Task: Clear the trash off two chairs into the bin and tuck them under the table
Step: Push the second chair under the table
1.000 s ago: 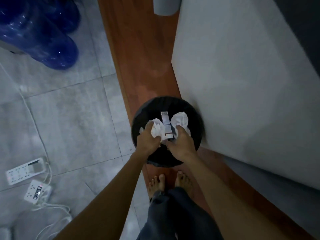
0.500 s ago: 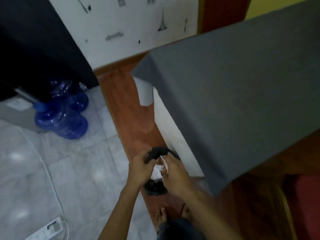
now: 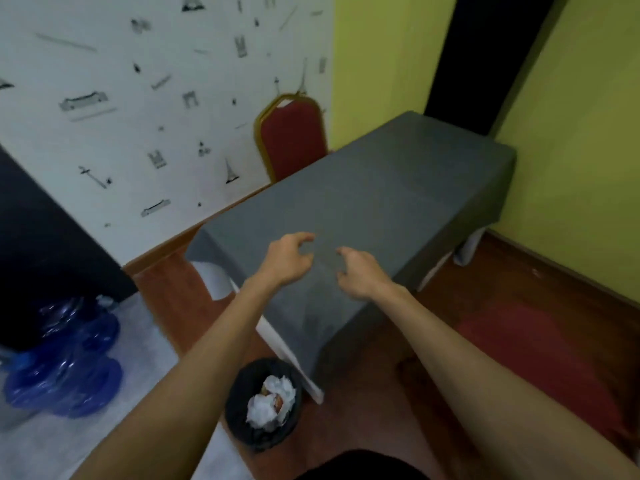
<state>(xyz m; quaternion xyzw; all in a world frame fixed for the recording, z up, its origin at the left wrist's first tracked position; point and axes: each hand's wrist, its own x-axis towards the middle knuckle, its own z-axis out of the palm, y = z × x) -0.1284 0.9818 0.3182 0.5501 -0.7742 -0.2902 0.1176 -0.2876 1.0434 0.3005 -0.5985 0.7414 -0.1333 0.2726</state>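
Note:
A small black bin (image 3: 239,403) stands on the floor by the near corner of the table, with crumpled white paper and scraps of trash (image 3: 272,401) inside it. Above the grey-clothed table (image 3: 381,188), my left hand (image 3: 289,256) and my right hand (image 3: 358,271) are raised, both empty with fingers loosely curled and apart. A red chair with a gold frame (image 3: 292,136) stands at the far side of the table against the wall. A blurred red seat (image 3: 533,348) shows at the right, beside the table.
Blue water jugs (image 3: 65,362) sit on the grey tiles at the left below a dark cabinet (image 3: 45,251). Wooden floor runs around the table. Patterned white wall behind, yellow walls and a dark doorway (image 3: 485,57) at the right.
Both hands held crumpled paper and a small box over the bin; now that trash lies in the bin, the hands are empty and raised, and my view has lifted to the table.

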